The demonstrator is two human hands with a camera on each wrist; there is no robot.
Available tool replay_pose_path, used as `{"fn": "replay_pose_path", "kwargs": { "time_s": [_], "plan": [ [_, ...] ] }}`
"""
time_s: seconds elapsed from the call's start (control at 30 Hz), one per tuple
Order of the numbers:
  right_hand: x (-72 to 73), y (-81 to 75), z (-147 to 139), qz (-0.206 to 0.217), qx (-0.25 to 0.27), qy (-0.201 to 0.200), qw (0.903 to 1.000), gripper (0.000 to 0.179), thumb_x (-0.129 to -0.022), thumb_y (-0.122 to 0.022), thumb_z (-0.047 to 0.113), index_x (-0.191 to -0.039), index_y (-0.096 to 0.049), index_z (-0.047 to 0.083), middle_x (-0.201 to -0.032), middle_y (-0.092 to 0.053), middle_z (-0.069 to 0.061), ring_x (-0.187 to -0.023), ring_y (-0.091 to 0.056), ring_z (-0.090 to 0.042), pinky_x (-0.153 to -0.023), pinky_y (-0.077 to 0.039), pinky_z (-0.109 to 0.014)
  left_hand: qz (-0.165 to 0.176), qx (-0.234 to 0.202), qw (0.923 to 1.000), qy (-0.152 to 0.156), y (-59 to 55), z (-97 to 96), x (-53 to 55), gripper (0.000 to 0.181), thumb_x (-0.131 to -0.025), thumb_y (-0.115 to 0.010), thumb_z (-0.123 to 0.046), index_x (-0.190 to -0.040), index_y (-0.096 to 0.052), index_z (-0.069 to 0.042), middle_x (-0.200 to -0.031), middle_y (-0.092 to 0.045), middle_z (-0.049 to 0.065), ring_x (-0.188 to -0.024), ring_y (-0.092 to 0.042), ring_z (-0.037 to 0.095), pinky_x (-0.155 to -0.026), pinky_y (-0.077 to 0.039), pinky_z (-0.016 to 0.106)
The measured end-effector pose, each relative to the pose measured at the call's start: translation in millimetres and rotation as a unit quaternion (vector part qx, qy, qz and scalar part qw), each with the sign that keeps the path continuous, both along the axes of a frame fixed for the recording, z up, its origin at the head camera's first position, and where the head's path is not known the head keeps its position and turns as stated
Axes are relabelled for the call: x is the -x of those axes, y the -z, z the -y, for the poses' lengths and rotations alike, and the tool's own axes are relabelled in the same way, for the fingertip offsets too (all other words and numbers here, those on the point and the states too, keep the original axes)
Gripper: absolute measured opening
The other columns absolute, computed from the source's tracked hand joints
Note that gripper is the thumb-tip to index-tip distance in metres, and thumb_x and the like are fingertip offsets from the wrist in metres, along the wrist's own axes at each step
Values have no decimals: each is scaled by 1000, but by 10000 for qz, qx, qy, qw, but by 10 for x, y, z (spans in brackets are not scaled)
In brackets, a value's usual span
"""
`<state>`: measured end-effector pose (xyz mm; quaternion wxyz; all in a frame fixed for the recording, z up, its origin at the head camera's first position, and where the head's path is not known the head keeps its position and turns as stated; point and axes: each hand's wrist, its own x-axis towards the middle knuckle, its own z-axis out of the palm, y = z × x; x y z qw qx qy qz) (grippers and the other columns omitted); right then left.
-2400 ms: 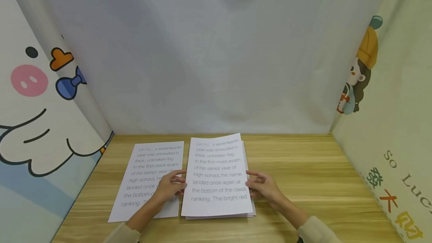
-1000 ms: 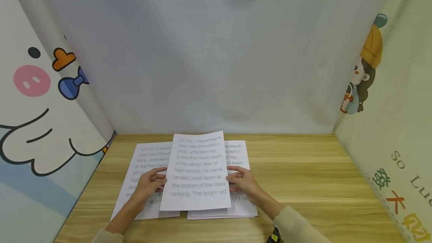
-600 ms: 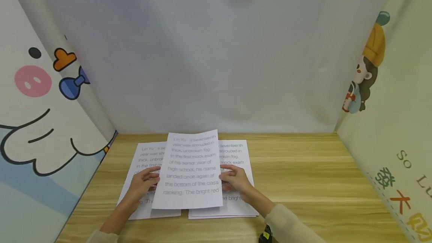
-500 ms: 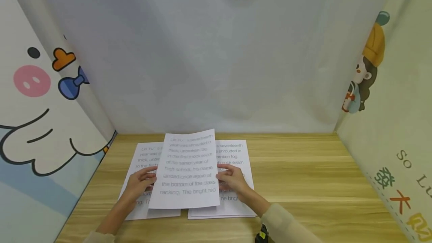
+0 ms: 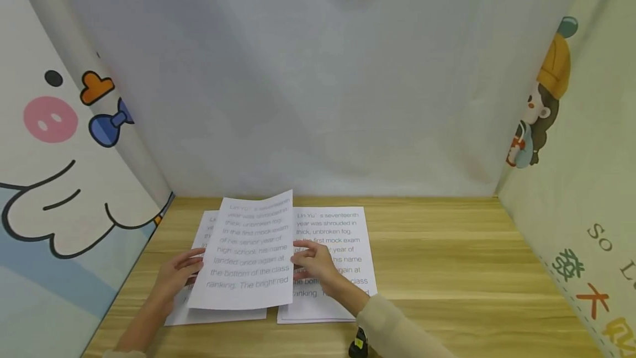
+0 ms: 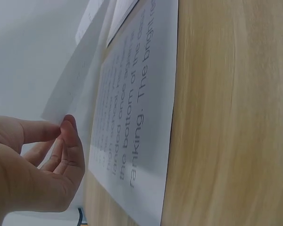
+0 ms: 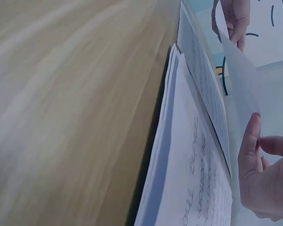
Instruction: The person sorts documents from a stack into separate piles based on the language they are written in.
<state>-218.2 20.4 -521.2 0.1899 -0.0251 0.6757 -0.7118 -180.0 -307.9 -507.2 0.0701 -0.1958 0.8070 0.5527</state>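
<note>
Both hands on one printed sheet (image 5: 243, 256), held up off the table (image 5: 442, 269), bowed, text side up. Left hand (image 5: 174, 278) has its edge at 9 o'clock: thumb and fingertip closed to a pinch, remaining fingers curled loosely behind (left wrist view confirms). Right hand (image 5: 318, 267) does the same at 3 o'clock, thumb against finger, paper between; no gap beyond paper thickness.

Under the held sheet, a lower sheet (image 6: 141, 117) lies flat on the table, showing past it toward 10 and 7 o'clock. Same text, as far as readable. Paper stack (image 5: 343, 253) sits toward 3 o'clock, just beside the lower sheet, several layers at its near edge, right hand above it. Black device with a yellow-green patch (image 5: 359, 344) by the right cuff (image 5: 377, 319), toward 5 o'clock.
</note>
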Motion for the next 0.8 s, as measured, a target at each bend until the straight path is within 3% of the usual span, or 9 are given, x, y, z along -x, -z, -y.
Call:
{"fn": "replay_pose_path", "kwargs": {
  "time_s": [0.1,0.33,0.7,0.8],
  "plan": [
    [-23,-7,98,3,14,-57,10000,47,-94,-66,6,-140,-56,0,-110,-72,-17,-87,-74,-17,-76,-65,-34,64,-79,9998,-156,-12,76,-18,50,-103,-58,-14,-151,-47,-5,-140,-60,20,-93,-60,5,-75,-53,18],
    [-41,39,262,134,-66,-89,9998,48,-93,-66,3,-140,-56,-1,-106,-72,-17,-88,-75,-20,-73,-65,-33,12,-153,9997,-193,12,255,-42,50,-102,-59,-12,-150,-46,-1,-123,-70,1,-87,-61,-2,-75,-54,18],
    [-22,40,381,83,-145,-228,9996,50,-91,-66,-2,-140,-54,-4,-105,-67,-17,-79,-70,-17,-72,-65,-39,-78,21,9995,-313,97,360,-43,48,-100,-59,-8,-146,-50,2,-101,-71,-13,-83,-61,-3,-71,-55,19],
    [-13,53,417,102,-216,-243,9994,50,-92,-66,-2,-140,-54,-4,-105,-67,-17,-78,-69,-17,-71,-65,-38,-81,49,9995,-307,107,384,-46,48,-100,-59,-8,-145,-50,3,-102,-72,-12,-82,-61,-2,-71,-55,20]
  ]
}}
